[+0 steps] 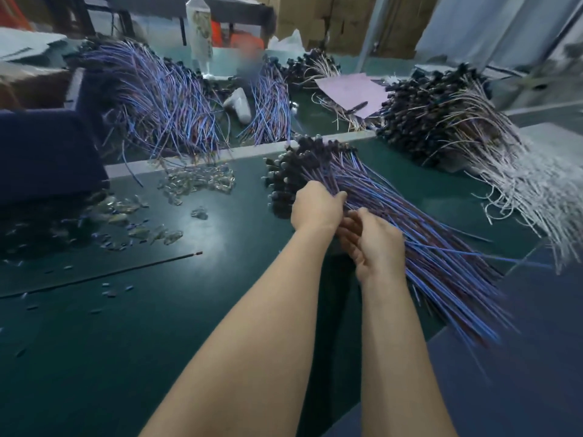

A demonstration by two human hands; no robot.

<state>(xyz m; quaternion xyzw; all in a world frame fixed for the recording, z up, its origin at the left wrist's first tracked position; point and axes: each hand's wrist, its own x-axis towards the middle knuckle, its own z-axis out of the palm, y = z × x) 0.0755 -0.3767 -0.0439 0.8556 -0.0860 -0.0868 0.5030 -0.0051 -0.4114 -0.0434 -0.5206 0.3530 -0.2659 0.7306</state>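
On the table (157, 326), the wire bundle (410, 222) lies right of the caps (195, 181). A rod (101, 275) lies before the caps, a wire pile (157, 102) behind them.

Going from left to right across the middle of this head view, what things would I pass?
Dark blue box → heap of clear plastic bits → left hand, gripping the blue wire bundle → right hand → heap of white wires.
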